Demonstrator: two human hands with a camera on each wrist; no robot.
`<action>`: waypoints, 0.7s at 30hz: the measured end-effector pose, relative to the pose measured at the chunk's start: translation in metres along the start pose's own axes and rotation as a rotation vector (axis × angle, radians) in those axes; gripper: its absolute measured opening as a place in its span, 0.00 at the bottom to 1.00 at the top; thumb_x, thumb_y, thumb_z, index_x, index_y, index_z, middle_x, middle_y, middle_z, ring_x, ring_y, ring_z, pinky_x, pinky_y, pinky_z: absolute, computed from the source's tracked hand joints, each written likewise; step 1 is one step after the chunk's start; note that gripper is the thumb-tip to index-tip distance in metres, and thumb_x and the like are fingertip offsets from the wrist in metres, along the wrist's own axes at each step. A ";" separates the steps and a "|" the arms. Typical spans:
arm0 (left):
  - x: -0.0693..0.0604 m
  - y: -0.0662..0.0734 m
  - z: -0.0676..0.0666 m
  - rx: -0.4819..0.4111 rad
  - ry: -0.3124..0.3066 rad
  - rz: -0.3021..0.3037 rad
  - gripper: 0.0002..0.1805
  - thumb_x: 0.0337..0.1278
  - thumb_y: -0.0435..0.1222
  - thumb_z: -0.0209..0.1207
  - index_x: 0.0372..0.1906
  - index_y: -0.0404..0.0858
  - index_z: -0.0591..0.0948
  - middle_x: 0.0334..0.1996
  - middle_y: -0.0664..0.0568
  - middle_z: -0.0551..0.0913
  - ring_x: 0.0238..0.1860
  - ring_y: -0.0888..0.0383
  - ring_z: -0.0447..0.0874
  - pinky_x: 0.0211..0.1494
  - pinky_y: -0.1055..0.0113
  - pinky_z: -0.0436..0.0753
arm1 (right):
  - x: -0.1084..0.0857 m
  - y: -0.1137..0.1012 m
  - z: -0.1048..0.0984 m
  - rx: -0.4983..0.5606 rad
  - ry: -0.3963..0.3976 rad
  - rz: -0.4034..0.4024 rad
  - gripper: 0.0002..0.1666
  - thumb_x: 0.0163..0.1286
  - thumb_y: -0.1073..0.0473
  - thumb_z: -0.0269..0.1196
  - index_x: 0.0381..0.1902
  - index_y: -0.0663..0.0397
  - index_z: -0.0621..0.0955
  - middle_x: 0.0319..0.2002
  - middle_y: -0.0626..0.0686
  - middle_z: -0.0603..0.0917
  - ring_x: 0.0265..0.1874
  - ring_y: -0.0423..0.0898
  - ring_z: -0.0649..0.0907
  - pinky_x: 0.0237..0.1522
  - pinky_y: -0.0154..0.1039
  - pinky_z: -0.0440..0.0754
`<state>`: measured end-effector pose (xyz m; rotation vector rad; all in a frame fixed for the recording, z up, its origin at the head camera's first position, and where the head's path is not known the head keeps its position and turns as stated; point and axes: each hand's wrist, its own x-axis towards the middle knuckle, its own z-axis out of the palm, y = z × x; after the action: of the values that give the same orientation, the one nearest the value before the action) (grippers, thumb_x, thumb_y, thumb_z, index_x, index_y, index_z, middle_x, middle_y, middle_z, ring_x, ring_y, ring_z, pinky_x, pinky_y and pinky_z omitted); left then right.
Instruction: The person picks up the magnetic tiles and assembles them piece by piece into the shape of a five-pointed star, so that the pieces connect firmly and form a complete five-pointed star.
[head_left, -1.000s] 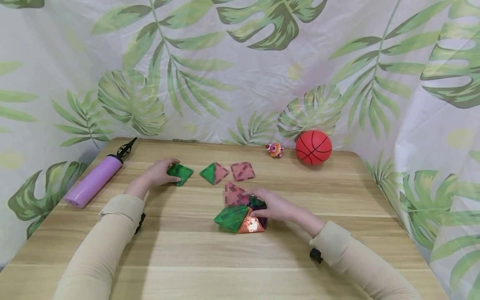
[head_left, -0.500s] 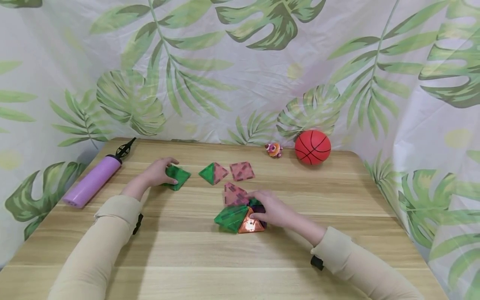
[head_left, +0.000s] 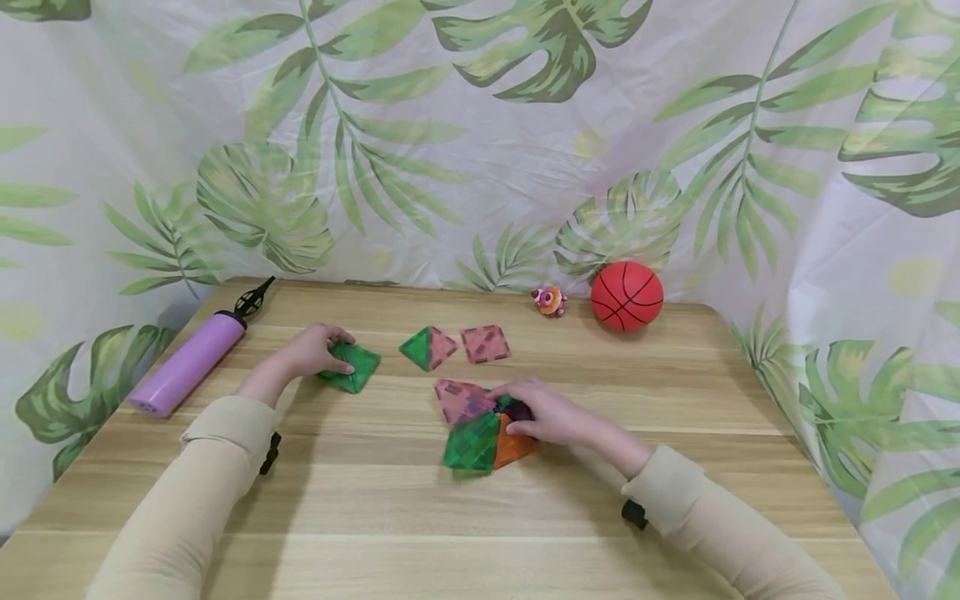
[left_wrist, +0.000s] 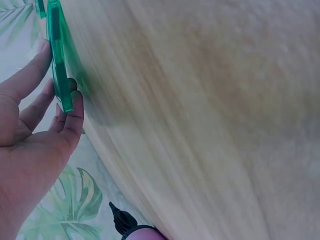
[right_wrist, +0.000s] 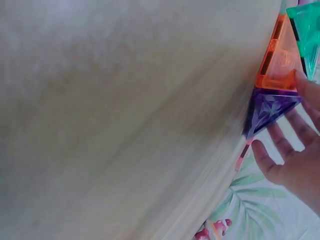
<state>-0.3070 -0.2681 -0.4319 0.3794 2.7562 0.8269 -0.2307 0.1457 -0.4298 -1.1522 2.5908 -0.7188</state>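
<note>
My left hand (head_left: 309,350) pinches a green magnetic tile (head_left: 356,368) between thumb and fingers at the left of the table. Seen edge-on in the left wrist view, this green tile (left_wrist: 60,65) stands between the thumb and fingertips. My right hand (head_left: 546,414) grips the top of a small magnetic-tile structure, thumb on its orange triangle (head_left: 513,439) and fingers over the far side. A green part (head_left: 472,443) forms its left side, and a purple triangle (right_wrist: 270,111) shows in the right wrist view. A pink tile (head_left: 459,402) lies against its back edge.
Farther back lie a green-and-pink tile pair (head_left: 428,347) and a pink square tile (head_left: 486,343). A small toy figure (head_left: 550,301) and a red ball (head_left: 627,296) stand near the back edge. A purple hand pump (head_left: 191,362) lies at the left.
The structure has turned under my right hand, its orange side now facing more to the right; the pink tile turned with it. My left hand has drawn the green tile slightly left and nearer.
</note>
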 end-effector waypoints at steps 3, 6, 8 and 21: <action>-0.002 0.001 0.000 -0.016 -0.002 0.000 0.29 0.50 0.38 0.68 0.56 0.29 0.75 0.55 0.29 0.72 0.57 0.33 0.68 0.60 0.42 0.66 | 0.001 0.003 -0.003 0.029 -0.037 0.009 0.28 0.65 0.59 0.64 0.62 0.48 0.72 0.62 0.51 0.74 0.62 0.52 0.69 0.63 0.50 0.67; -0.003 0.000 0.000 -0.027 0.006 0.012 0.24 0.53 0.37 0.66 0.54 0.31 0.76 0.53 0.30 0.74 0.54 0.36 0.71 0.57 0.44 0.69 | 0.002 0.006 -0.004 0.050 -0.067 0.013 0.27 0.65 0.60 0.63 0.62 0.44 0.73 0.62 0.49 0.73 0.61 0.50 0.68 0.62 0.49 0.68; -0.002 -0.002 0.001 -0.029 0.022 0.035 0.20 0.55 0.36 0.64 0.53 0.32 0.78 0.51 0.33 0.77 0.51 0.39 0.74 0.54 0.46 0.72 | 0.004 0.009 -0.005 0.058 -0.083 0.006 0.27 0.66 0.60 0.62 0.62 0.43 0.73 0.62 0.48 0.73 0.61 0.49 0.68 0.62 0.48 0.68; 0.001 0.010 0.003 -0.204 0.082 0.065 0.14 0.64 0.33 0.56 0.52 0.34 0.79 0.48 0.40 0.80 0.48 0.49 0.75 0.51 0.57 0.73 | 0.007 0.017 -0.011 0.069 -0.074 -0.080 0.26 0.67 0.61 0.61 0.63 0.48 0.72 0.63 0.49 0.73 0.64 0.50 0.67 0.65 0.51 0.64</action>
<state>-0.3048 -0.2583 -0.4292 0.4048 2.7106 1.1525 -0.2503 0.1534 -0.4291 -1.2427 2.4523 -0.7601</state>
